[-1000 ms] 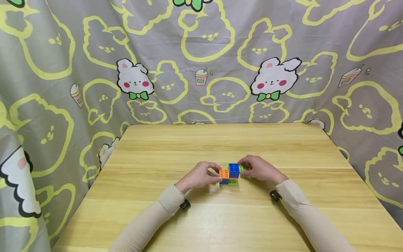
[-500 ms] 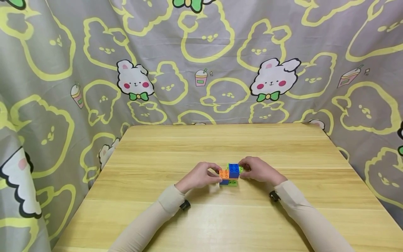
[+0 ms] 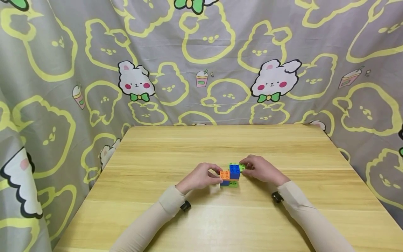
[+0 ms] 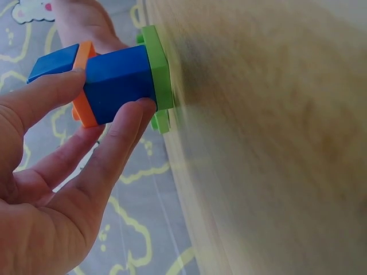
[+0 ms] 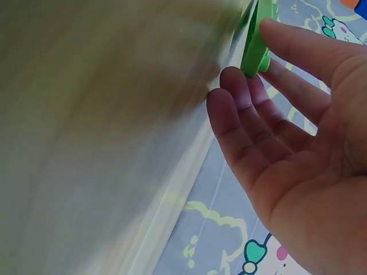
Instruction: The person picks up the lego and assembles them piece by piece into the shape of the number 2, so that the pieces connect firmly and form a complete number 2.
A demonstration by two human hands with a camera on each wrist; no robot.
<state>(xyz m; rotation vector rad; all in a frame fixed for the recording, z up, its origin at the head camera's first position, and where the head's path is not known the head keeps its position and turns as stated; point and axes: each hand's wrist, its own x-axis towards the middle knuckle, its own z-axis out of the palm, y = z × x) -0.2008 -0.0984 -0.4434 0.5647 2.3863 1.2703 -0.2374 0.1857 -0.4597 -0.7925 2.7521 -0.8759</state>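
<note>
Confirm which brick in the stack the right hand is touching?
The green flat brick at the stack's far right edge; the right hand's fingertips pinch it. The blue bricks and orange brick sit on the left hand's side.

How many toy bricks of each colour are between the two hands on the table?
Blue bricks: 2
Orange brick: 1
Green pieces: 2, as far as the views show
Total: 5

The table [image 5: 86, 143] blurs in both wrist views, and the block stack [image 5: 256, 43] is cut off.
</note>
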